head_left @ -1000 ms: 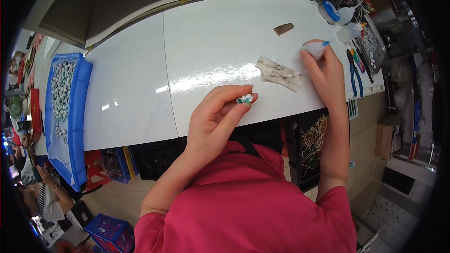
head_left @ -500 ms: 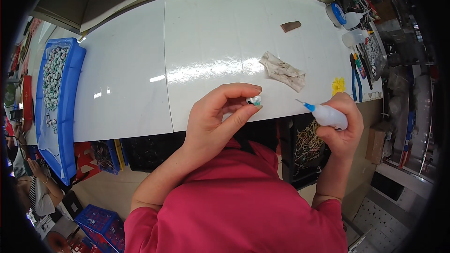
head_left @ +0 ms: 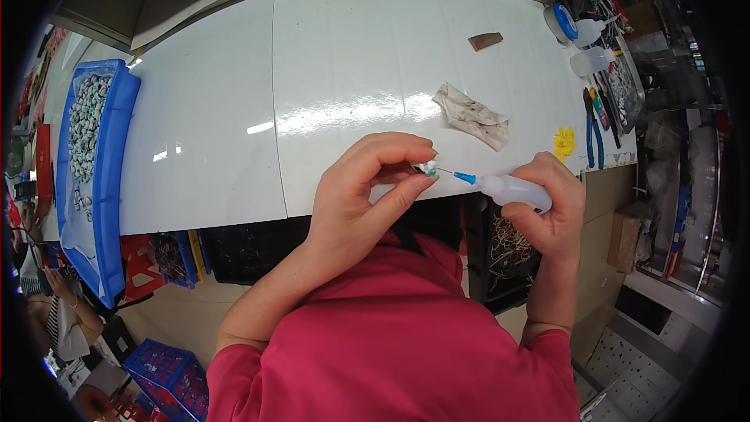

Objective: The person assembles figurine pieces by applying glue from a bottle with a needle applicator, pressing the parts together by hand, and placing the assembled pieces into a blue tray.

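Between the thumb and fingers of my left hand (head_left: 363, 187) is a small rounded white and green piece (head_left: 427, 167), partly hidden by the fingertips. My right hand (head_left: 551, 207) is wrapped round a translucent white squeeze bottle (head_left: 516, 192) with a blue needle tip (head_left: 465, 177). The bottle lies nearly level, its thin needle pointing left. The needle's end is at the right side of the small piece; whether it touches I cannot tell. Both hands are above the near edge of the white table (head_left: 351, 55).
A crumpled stained cloth (head_left: 473, 117) and a brown scrap (head_left: 485, 41) lie beyond my hands. At right are a yellow flower-like piece (head_left: 564, 143), pliers (head_left: 594, 129) and bottles (head_left: 591, 61). A blue tray (head_left: 109, 164) of small pieces stands left. A co-worker's hand (head_left: 58, 285) shows far left.
My right hand has moved left with the squeeze bottle, bringing the needle from well apart to the small piece. My left hand has stayed nearly still.
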Motion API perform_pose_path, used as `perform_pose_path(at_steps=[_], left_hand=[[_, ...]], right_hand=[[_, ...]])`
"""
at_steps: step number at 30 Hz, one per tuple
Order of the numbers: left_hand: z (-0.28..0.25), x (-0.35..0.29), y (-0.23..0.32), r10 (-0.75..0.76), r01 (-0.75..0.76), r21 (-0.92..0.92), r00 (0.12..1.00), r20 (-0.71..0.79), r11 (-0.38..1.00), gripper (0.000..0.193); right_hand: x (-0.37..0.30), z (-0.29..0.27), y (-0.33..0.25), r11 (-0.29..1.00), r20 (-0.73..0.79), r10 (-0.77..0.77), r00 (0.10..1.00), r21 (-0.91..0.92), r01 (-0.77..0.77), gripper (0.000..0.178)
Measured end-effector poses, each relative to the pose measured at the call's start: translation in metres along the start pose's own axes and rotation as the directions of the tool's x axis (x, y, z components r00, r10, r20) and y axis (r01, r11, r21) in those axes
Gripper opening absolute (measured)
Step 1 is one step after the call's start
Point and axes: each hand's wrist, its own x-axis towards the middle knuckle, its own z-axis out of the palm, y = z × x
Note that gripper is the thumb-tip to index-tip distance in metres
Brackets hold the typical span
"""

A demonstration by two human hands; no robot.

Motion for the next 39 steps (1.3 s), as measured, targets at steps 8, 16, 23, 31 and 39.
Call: perform_pose_path(at_steps=[8, 16, 23, 31, 39], left_hand=[[-0.006, 0.000, -0.002, 0.031, -0.031, 0.008, 1.000, 0.002, 1.000, 0.023], [-0.011, -0.002, -0.002, 0.041, -0.041, 0.019, 0.999, 0.004, 0.999, 0.022], [-0.011, -0.003, -0.003, 0.060, -0.060, 0.046, 0.998, 0.002, 0.997, 0.021], [-0.013, -0.004, -0.004, 0.060, -0.060, 0.042, 0.998, 0.003, 0.997, 0.021], [-0.016, -0.004, -0.001, 0.050, -0.050, 0.034, 0.999, -0.002, 0.998, 0.021]], right_hand=[[0.004, 0.006, -0.003, 1.000, 0.008, -0.005, 1.000, -0.016, 0.005, 0.034], [0.005, 0.011, -0.008, 0.999, 0.007, 0.016, 1.000, -0.031, -0.016, 0.034], [0.007, 0.007, -0.017, 0.992, 0.013, -0.024, 1.000, -0.124, 0.025, 0.035], [0.010, 0.006, -0.022, 0.982, 0.022, -0.061, 0.998, -0.176, 0.064, 0.036], [0.009, 0.005, -0.017, 0.999, 0.032, 0.028, 0.999, -0.032, -0.027, 0.032]])
